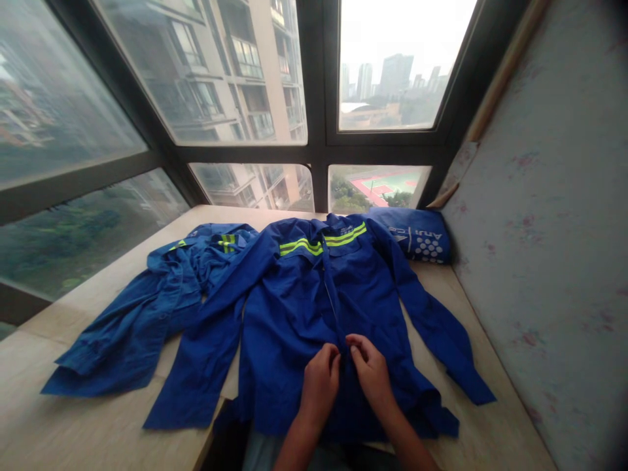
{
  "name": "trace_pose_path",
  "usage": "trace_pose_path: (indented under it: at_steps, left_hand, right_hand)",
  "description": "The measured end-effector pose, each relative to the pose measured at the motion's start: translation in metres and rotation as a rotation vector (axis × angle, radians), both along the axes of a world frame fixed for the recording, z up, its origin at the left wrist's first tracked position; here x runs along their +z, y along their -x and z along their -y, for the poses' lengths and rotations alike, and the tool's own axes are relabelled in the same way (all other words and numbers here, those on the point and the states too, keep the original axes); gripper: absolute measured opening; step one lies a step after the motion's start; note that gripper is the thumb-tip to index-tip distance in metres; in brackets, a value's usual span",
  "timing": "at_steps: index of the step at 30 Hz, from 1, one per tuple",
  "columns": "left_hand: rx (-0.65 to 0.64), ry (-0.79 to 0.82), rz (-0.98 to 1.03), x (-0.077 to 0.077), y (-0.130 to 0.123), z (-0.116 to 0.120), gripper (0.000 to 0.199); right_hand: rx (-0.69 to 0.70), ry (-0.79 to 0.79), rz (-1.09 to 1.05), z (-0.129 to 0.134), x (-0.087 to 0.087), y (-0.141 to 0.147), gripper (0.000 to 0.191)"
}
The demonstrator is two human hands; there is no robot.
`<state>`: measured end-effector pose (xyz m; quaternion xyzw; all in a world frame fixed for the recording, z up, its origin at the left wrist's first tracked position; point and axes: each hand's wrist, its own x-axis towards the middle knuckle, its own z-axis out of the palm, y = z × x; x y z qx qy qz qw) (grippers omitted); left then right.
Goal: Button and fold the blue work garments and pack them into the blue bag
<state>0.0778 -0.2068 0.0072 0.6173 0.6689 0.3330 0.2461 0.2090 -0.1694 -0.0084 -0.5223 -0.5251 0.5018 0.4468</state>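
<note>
A blue jacket point(289, 307) with yellow-green stripes across its chest lies spread out, front up, its sleeves out to both sides and its collar toward the window. Both hands are at the lower part of its front opening, a small gap between them. My left hand point(321, 379) has its fingers pinched together on the left side of the front edge. My right hand point(370, 369) pinches the cloth just to the right of it, thumb against bent fingers. The bit of cloth between the fingertips is too small to make out.
A second, crumpled blue jacket point(167, 294) lies at the left, partly under the first one's sleeve. A blue bundle with white print point(426, 239) sits at the back right. The pale surface point(34, 405) meets windows behind and a patterned wall point(544, 229) at the right.
</note>
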Motion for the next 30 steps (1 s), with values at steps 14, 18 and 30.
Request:
trace_pose_path:
  at_steps: [14,18,30]
  left_hand:
    - [-0.004,-0.040,0.233,-0.003,0.003,0.002,0.016]
    - [0.024,0.016,0.294,0.001,0.005,-0.001,0.017]
    - [0.081,0.077,0.387,-0.004,0.006,-0.005,0.024]
  right_hand:
    - [0.049,-0.123,0.032,0.005,-0.006,0.000,0.019]
    - [0.081,-0.201,0.129,0.007,-0.003,0.000,0.019]
    - [0.077,-0.259,0.184,0.012,-0.003,0.002,0.018]
